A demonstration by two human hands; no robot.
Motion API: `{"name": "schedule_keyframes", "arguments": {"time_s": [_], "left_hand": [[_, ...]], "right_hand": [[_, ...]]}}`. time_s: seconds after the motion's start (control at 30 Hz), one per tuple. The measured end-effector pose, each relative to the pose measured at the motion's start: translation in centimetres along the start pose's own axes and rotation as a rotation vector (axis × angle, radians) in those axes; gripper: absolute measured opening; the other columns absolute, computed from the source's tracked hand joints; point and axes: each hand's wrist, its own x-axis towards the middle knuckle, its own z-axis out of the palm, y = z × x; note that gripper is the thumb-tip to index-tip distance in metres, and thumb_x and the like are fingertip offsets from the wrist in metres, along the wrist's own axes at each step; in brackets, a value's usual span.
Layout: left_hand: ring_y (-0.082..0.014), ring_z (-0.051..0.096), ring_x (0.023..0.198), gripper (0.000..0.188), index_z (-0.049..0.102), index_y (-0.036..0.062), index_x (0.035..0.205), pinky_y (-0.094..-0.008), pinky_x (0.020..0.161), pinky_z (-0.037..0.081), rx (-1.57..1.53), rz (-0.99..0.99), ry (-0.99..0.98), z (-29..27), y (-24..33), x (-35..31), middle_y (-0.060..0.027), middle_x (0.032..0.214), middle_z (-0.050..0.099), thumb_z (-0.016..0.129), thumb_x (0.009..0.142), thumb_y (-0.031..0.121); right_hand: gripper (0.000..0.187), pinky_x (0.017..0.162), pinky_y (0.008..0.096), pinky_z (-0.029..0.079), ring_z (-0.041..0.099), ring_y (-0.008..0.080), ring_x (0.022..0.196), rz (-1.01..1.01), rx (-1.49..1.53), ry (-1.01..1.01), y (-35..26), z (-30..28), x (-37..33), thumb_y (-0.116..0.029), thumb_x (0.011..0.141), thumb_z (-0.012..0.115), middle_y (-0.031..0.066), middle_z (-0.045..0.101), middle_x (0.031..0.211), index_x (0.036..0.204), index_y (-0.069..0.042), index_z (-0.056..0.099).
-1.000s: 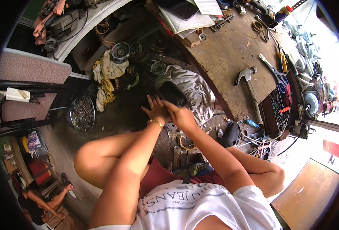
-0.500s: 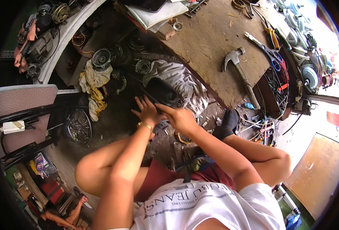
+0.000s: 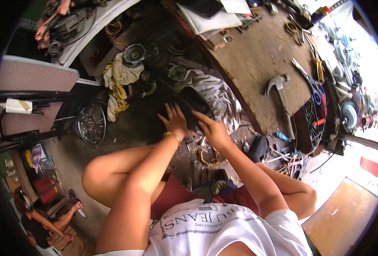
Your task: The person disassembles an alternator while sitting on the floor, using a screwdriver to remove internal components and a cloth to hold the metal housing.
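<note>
My left hand (image 3: 176,123), with a gold bracelet at the wrist, lies with its fingers stretched and spread on a dark surface whose kind I cannot make out. A black rounded casing (image 3: 196,101) sits just beyond both hands, tilted beside a crumpled grey cloth (image 3: 216,91). My right hand (image 3: 214,131) is at the near edge of this casing, index finger stretched toward it and the fingers apart. No object shows in either hand. Shadow hides what lies under the fingertips.
A wooden bench (image 3: 248,59) at the right bears a claw hammer (image 3: 280,96), blue-handled scissors (image 3: 316,88) and papers (image 3: 210,23). A bowl of small metal pieces (image 3: 91,123) stands at the left, near a yellow-stained rag (image 3: 118,102) and a round metal part (image 3: 134,55). Scraps litter the floor.
My hands, close together at the black casing before, are now farther apart. My right hand has drawn back from the casing toward me. The whole view has shifted.
</note>
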Motion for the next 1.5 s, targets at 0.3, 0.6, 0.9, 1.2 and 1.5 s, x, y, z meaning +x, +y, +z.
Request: {"name": "schedule_keyframes", "arguments": {"time_s": [0.3,0.6,0.9,1.2,1.5], "left_hand": [[-0.0391,-0.002,0.151,0.14,0.009,-0.0057,0.153,-0.0737,0.11,0.011,-0.128,-0.016,0.101,1.2,0.6,0.2,-0.0242,0.16,0.017,0.089,0.054,0.054],[-0.0392,-0.001,0.151,0.139,0.011,-0.005,0.153,-0.0773,0.107,0.008,-0.188,-0.023,0.112,2.9,-1.2,-0.1,-0.0238,0.16,0.018,0.088,0.054,0.056],[-0.0391,0.002,0.151,0.137,0.015,-0.005,0.152,-0.077,0.108,0.009,-0.129,-0.004,0.16,0.4,0.5,1.7,-0.0239,0.159,0.021,0.088,0.053,0.055],[-0.0392,0.002,0.151,0.136,0.016,-0.0036,0.152,-0.0771,0.108,0.009,-0.209,-0.041,0.21,3.1,-0.3,0.4,-0.0242,0.158,0.022,0.089,0.053,0.054],[-0.0397,-0.001,0.151,0.136,0.009,0.0002,0.155,-0.0756,0.108,0.013,-0.174,-0.018,0.062,-0.9,0.1,2.0,-0.0177,0.162,0.012,0.087,0.058,0.056]], "right_hand": [[0.038,0.061,0.0458,0.053,0.065,0.0422,0.073,-0.012,-0.059,0.042,1.4,2.2,1.9,-0.014,0.093,0.061,0.0237,0.065,0.081,0.129,-0.024,0.062],[0.039,0.075,0.0379,0.054,0.069,0.0376,0.09,0.081,-0.077,-0.137,-2.3,-3.8,-5.4,-0.007,0.096,0.052,0.0217,0.069,0.104,0.133,-0.015,0.059],[0.036,0.083,0.038,0.053,0.066,0.0372,0.103,-0.24,-0.009,0.09,2.4,1.6,4.0,-0.008,0.097,0.053,0.0204,0.066,0.116,0.132,-0.012,0.059],[0.039,0.082,0.0351,0.054,0.071,0.0311,0.099,-0.087,-0.1,-0.081,0.3,-4.2,-3.4,-0.003,0.093,0.054,0.0226,0.069,0.11,0.131,-0.009,0.06],[0.034,0.076,0.0391,0.052,0.071,0.0279,0.083,-0.283,0.052,0.1,3.7,2.4,8.6,-0.016,0.097,0.056,0.0215,0.069,0.101,0.13,-0.019,0.062]]}}
